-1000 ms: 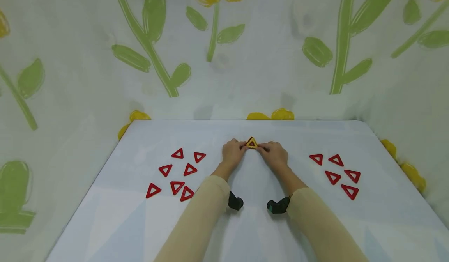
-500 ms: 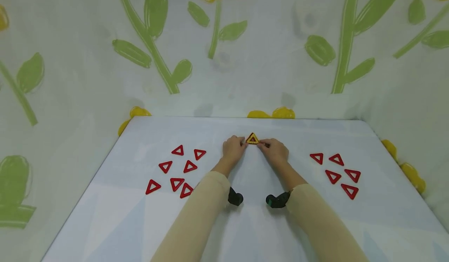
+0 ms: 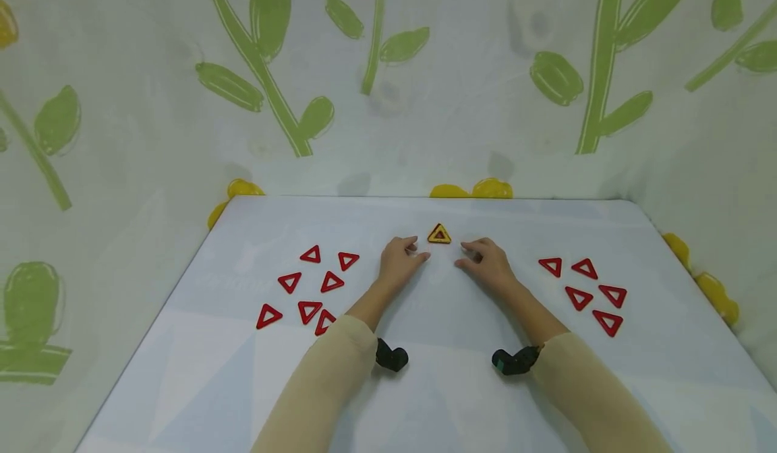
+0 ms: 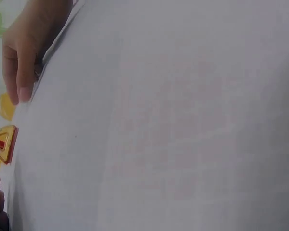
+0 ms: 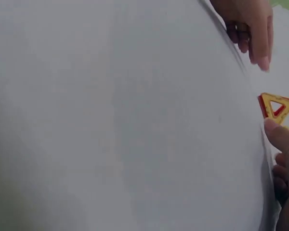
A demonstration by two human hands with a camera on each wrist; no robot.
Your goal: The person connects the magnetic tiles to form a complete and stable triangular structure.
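Note:
A yellow triangular frame piece (image 3: 440,240) lies near the table's far edge, with red showing beneath it. My left hand (image 3: 399,263) is just left of it in the head view, thumb and fingers spread apart and holding nothing. On the other side, my right hand (image 3: 490,264) is likewise parted from the piece, its fingers loosely bent. In the left wrist view the yellow triangle (image 4: 12,132) sits at the left edge above a red layer. The right wrist view shows the same triangle (image 5: 274,97) beyond my right thumb (image 5: 279,134).
Several red triangular frames (image 3: 289,282) lie scattered on the table (image 3: 425,399) at the left. Another loose group of red triangles (image 3: 579,298) lies at the right. A flower-patterned cloth (image 3: 455,136) hangs behind the table. Each wrist carries a black camera (image 3: 514,361).
Both hands have let go of the yellow triangle and drawn apart, left hand leftward and right hand rightward. The triangle stays by the far edge. The head view has tilted slightly.

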